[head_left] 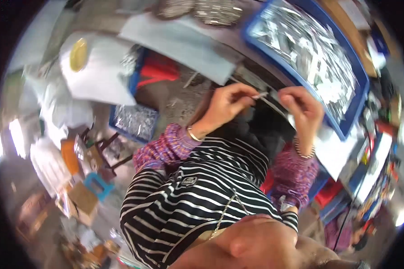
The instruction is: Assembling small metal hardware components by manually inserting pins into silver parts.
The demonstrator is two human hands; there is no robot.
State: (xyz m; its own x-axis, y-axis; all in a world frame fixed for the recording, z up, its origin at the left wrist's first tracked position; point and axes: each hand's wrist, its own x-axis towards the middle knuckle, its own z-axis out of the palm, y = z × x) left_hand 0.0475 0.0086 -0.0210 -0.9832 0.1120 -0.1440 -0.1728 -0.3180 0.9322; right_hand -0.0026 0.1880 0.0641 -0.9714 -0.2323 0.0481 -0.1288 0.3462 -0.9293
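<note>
My left hand [229, 106] pinches a small whitish-silver piece [259, 96] between thumb and fingertips, in front of my body. Close by on its right is my right hand [303, 107], with its fingers curled in. Whatever those fingers hold, if anything, is hidden. A gap separates the two hands. Just beyond the right hand lies a large blue tray [362, 101] filled with loose shiny silver strips [309, 54]. Motion blur softens the fingertips and the small piece.
A grey-white sheet [179, 42] covers part of the worktop ahead. Round silver bundles [217, 11] sit at the far edge. To the left are a smaller blue bin [113, 117] of silver pieces, a red object [159, 71], a yellow oval dish [79, 54] and a turquoise stool [98, 186].
</note>
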